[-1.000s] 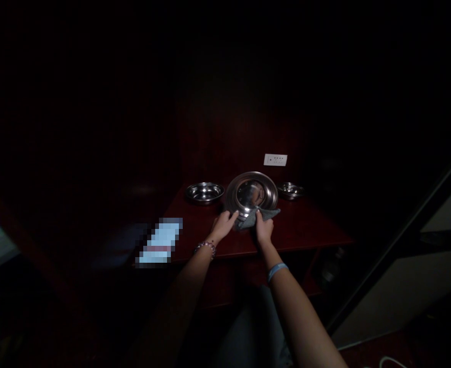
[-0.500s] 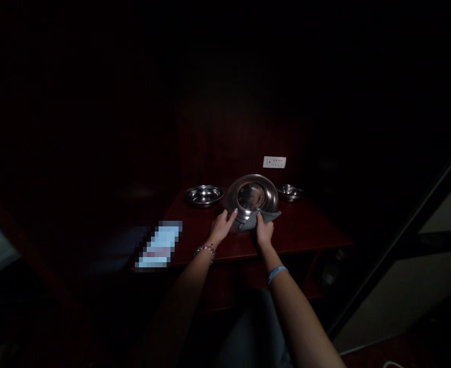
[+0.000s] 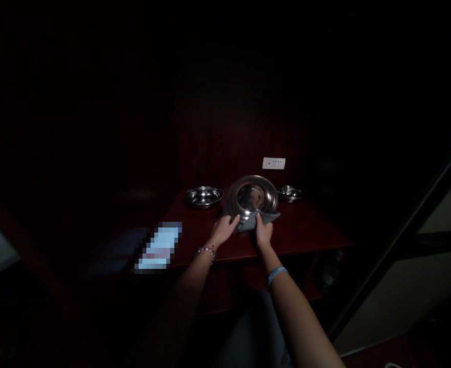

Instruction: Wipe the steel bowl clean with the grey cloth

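Note:
A round stainless steel bowl (image 3: 251,196) is held tilted up above the table, its broad face toward me. At its lower left rim, my left hand (image 3: 224,228) is closed on the edge with the thumb on the near side. My right hand (image 3: 264,230) pinches a grey cloth (image 3: 268,218) against the bottom of the rim, thumb on top. The fingers behind the bowl and cloth are hidden. To the left sits another steel bowl (image 3: 204,196), and partly behind the held one on the right is a smaller steel bowl (image 3: 290,192).
Under the bowls is a dark red wooden table (image 3: 298,232), its front edge close to my forearms. A white wall socket (image 3: 274,163) is on the back panel. A bright blurred-out patch (image 3: 159,247) lies at the left. Much of the surroundings is dark.
My left hand has shifted slightly right and down along the rim, closer to the cloth. The right hand keeps the cloth at about the same place.

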{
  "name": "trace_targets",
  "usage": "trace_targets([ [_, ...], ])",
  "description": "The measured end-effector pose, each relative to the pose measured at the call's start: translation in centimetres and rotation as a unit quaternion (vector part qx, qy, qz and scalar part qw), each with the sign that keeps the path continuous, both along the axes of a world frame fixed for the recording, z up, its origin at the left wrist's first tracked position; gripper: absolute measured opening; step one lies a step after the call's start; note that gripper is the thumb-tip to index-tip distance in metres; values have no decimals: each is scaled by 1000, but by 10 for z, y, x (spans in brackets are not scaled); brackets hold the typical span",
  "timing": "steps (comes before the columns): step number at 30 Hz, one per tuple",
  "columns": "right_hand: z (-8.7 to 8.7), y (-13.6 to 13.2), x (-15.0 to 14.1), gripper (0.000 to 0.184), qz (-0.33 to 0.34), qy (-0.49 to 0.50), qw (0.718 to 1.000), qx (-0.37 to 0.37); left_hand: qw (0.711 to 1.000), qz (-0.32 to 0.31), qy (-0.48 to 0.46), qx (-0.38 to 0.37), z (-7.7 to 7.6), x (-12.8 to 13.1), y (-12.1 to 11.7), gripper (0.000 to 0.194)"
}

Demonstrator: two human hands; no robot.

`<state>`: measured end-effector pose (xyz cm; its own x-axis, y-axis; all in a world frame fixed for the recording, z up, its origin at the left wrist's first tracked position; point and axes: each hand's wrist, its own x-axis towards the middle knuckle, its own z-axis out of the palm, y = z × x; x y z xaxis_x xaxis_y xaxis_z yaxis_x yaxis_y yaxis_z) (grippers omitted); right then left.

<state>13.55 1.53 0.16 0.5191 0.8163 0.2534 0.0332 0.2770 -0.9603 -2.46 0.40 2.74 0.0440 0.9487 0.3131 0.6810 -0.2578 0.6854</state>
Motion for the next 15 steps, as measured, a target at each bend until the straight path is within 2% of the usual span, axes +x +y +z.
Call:
trace_targets([
  [8, -1, 1, 0, 45, 3, 12, 1000, 1, 994, 42, -86, 56, -3, -5, 6, 51],
  [15, -2, 2, 1, 45, -18, 6, 1000, -11, 994, 41, -94, 26, 4, -1, -4, 52],
])
